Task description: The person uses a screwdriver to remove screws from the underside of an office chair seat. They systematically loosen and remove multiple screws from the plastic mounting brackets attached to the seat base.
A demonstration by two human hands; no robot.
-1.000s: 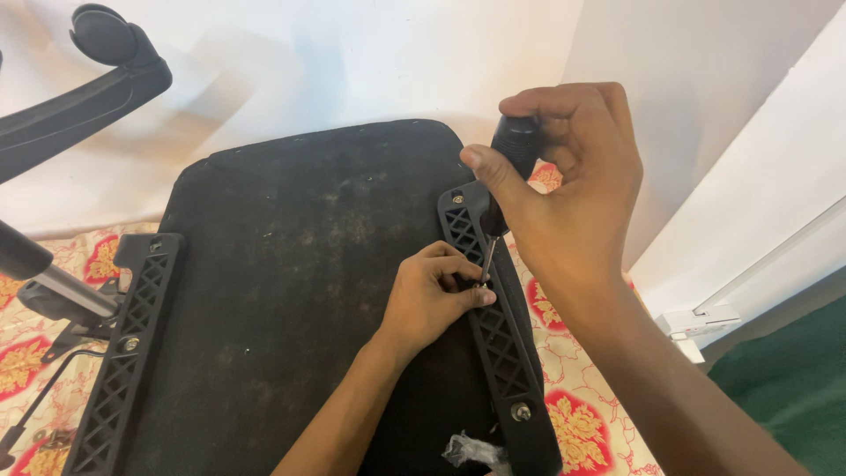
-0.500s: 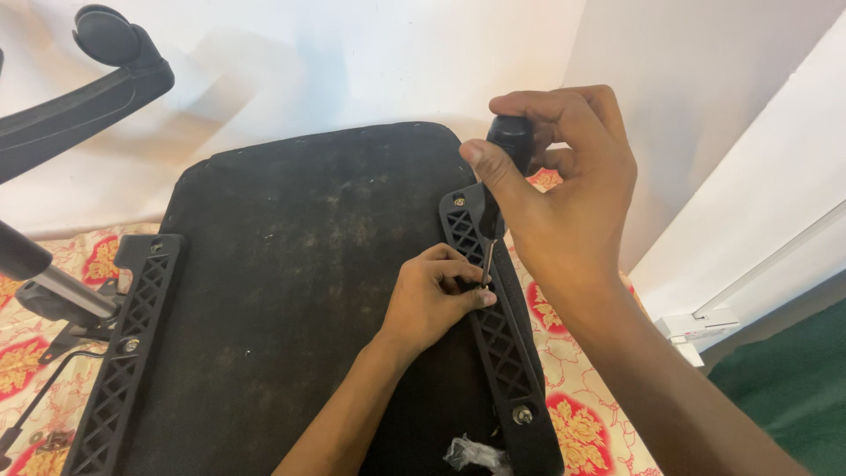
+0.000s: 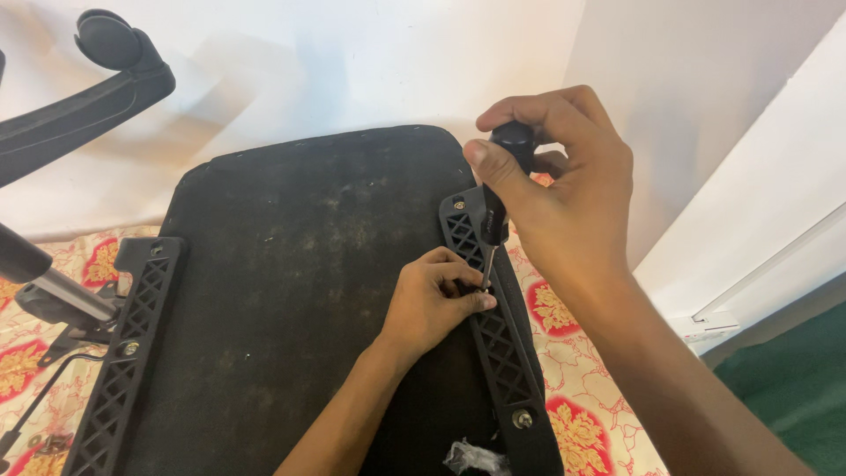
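Observation:
A black chair seat [image 3: 300, 264] lies upside down, dusty underside up. Along its right edge runs a black lattice armrest bracket [image 3: 498, 344]. My right hand [image 3: 564, 194] grips the black handle of a screwdriver [image 3: 495, 207], whose metal tip points down at the middle of that bracket. My left hand [image 3: 432, 300] rests on the seat with its fingertips pinched around a small screw at the tip; the screw itself is mostly hidden. A bolt head [image 3: 522, 418] sits lower on the same bracket.
A second lattice bracket [image 3: 123, 344] runs along the seat's left edge. A chair base leg with a caster [image 3: 106, 40] and a gas cylinder [image 3: 53, 286] are at the left. Floral cloth [image 3: 564, 414] lies underneath, a white wall behind.
My right hand has shifted slightly down and turned on the screwdriver handle. My left hand stays pinched at the tip.

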